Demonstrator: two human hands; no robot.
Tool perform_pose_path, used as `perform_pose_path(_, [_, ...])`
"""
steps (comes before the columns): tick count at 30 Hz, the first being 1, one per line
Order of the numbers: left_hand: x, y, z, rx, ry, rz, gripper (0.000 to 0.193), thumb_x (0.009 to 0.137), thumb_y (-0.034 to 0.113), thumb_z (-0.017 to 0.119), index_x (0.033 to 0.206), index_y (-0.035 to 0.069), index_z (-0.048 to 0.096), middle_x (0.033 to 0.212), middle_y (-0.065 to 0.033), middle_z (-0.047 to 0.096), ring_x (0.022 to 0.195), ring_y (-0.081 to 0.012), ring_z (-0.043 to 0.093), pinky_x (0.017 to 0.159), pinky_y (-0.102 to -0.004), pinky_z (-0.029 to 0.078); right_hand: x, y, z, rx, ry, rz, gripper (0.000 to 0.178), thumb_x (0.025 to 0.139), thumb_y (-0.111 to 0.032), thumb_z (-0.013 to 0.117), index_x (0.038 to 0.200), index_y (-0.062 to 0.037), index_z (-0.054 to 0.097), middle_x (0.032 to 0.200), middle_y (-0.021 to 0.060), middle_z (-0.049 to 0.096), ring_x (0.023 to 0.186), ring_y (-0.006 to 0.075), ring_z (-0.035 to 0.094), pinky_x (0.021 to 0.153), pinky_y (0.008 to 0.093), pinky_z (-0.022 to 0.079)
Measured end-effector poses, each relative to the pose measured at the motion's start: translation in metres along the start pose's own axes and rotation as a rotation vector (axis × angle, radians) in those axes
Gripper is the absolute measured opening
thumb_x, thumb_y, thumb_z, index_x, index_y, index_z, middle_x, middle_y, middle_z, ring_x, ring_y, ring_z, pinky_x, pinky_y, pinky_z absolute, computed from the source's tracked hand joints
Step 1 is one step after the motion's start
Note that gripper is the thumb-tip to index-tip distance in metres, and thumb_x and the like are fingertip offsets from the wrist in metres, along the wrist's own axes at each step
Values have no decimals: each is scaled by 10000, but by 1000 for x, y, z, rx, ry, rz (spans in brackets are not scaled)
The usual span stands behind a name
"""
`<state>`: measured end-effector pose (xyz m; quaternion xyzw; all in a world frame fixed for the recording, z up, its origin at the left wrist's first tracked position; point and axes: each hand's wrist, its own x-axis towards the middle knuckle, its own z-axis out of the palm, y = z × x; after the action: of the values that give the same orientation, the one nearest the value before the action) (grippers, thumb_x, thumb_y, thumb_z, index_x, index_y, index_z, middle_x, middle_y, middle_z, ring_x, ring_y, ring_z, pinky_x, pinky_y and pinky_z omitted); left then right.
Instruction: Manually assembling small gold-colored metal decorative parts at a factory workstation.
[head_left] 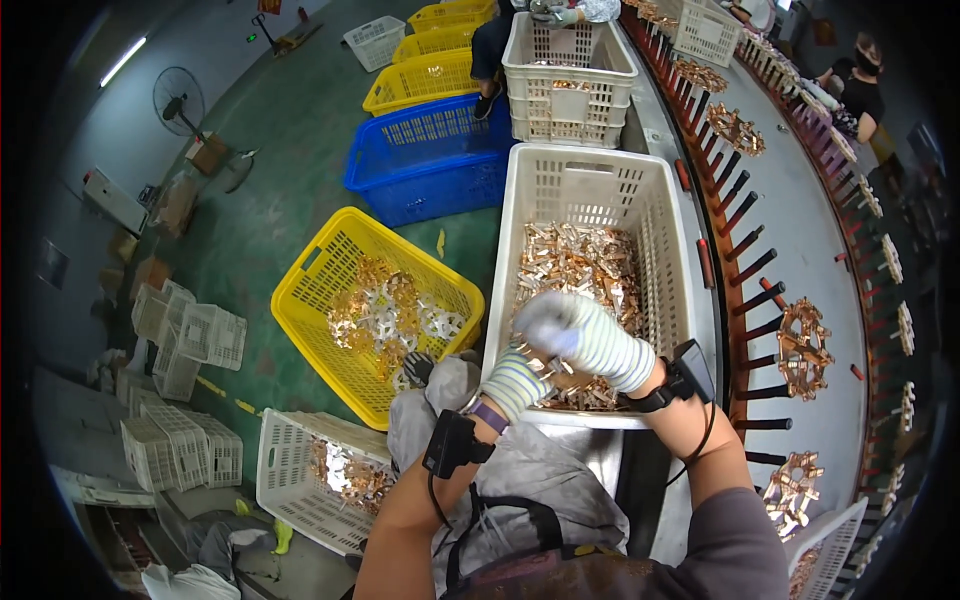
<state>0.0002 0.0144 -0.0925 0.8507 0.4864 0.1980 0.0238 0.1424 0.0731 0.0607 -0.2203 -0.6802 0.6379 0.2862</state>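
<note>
In striped knit gloves, both my hands work over a white basket (515, 200) filled with small shiny copper-coloured metal parts (580, 255). Near the basket's front left corner, my left hand (516, 382) is closed on a copper-coloured metal piece (545, 366) whose full shape is hidden. My right hand (590, 338) lies just above and to the right of it, partly covering that piece. Motion smears the right fingers, so their grip does not show.
To the left, a yellow basket (300, 285) holds gold and silvery parts, with a blue basket (430, 175) beyond. A tilted white basket (285, 480) stands at lower left. Along the right runs a line of red-and-black rods carrying copper-coloured round clusters (803, 348). Another person's gloved hand (555, 15) is at the far stack.
</note>
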Motion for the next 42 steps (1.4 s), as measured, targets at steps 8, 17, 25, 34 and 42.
perform_pose_path(8, [14, 2, -9, -39, -71, -28, 216, 793, 212, 587, 936, 92, 696, 892, -111, 701, 847, -309, 651, 798, -412, 511, 2, 16, -74, -693, 277, -251, 220, 832, -152, 663, 989, 1, 651, 1008, 125, 603, 981, 259, 581, 890, 350, 459])
perform_pose_path(17, [19, -2, -9, -73, -192, -103, 205, 795, 212, 586, 916, 88, 695, 866, -110, 698, 826, -306, 651, 782, -412, 512, 24, 9, -22, -922, -99, -310, 279, 869, -232, 553, 1011, -9, 641, 884, 172, 640, 843, 349, 619, 795, 429, 486])
perform_pose_path(25, [46, -10, -12, -96, -290, -165, 195, 796, 211, 585, 899, 85, 694, 844, -109, 697, 807, -304, 651, 767, -412, 512, 15, 16, -43, 276, 338, -183, 169, 909, -154, 584, 1003, -14, 603, 740, 25, 562, 672, 119, 544, 653, 283, 475])
perform_pose_path(34, [22, 12, -34, -123, -378, -211, 188, 798, 211, 585, 882, 82, 692, 821, -108, 695, 788, -301, 651, 752, -412, 512, 10, 23, -39, -682, 75, -21, 302, 925, -252, 572, 1079, 2, 631, 1002, 173, 659, 937, 317, 632, 821, 394, 495])
perform_pose_path(42, [-20, -20, 95, -638, 249, -300, 174, 777, 228, 630, 877, 99, 691, 783, -112, 691, 729, -296, 654, 693, -419, 519, 20, 21, -41, -35, 474, -405, 187, 922, -275, 613, 928, -88, 613, 657, -30, 492, 549, 54, 418, 487, 192, 320])
